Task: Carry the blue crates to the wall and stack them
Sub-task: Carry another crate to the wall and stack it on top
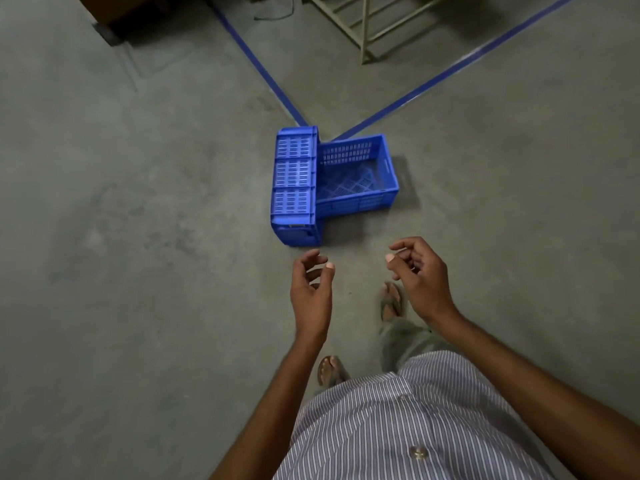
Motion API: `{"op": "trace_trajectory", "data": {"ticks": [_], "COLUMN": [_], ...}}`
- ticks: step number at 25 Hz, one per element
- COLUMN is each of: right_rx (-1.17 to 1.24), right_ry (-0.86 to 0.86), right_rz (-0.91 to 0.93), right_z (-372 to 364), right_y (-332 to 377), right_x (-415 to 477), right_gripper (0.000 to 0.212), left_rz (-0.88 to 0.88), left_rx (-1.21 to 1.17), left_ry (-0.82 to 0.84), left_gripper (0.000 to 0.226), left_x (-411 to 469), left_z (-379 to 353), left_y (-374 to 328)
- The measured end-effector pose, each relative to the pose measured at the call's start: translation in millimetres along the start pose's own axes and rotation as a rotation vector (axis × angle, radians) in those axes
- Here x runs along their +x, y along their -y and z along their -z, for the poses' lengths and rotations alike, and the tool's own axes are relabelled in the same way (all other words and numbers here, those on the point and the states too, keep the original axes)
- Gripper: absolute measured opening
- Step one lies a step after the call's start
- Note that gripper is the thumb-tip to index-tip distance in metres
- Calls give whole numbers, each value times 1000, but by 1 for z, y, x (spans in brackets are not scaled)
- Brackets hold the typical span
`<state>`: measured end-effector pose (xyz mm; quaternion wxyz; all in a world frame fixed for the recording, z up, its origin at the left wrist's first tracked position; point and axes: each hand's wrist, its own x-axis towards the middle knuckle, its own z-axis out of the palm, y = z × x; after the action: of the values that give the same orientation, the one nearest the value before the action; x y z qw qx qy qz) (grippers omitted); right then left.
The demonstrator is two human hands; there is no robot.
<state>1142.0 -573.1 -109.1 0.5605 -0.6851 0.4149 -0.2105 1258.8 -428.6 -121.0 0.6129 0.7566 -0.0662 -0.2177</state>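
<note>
Two blue slotted crates sit together on the concrete floor ahead of me. One crate [295,181] lies tipped on its side at the left, its slotted wall facing up. The other crate [360,197] stands upright against it on the right, open and with nothing inside. My left hand [311,289] hovers just short of the tipped crate, fingers curled and apart, holding nothing. My right hand [417,271] is level with it on the right, also loose and holding nothing. Neither hand touches a crate.
Blue floor tape [263,74] forms a V that meets behind the crates. A metal frame [363,32] stands at the back right, and a dark box-like object [114,15] at the back left. My sandalled feet [391,299] are below my hands.
</note>
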Motion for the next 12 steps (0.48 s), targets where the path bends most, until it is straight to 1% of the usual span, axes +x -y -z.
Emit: {"op": "trace_trajectory", "data": {"ticks": [5,7,12], "right_rx": [-51,-79,-130], "right_ry": [141,205,307], "right_rz": [-50,-77,-137], "right_z": [-27,-38,-69], "right_y": [-2,-3,-15], "right_x": [155,203,306], "right_gripper": [19,21,19], "left_rz": [71,112,164], "left_rx": [-8,-28,-29], "left_ry": [-143,-207,-268], "left_gripper": [25,24,19], "left_x": [122,164,254], "left_z": [-50,-67,-101], "left_y": [-1,-3,-2]}}
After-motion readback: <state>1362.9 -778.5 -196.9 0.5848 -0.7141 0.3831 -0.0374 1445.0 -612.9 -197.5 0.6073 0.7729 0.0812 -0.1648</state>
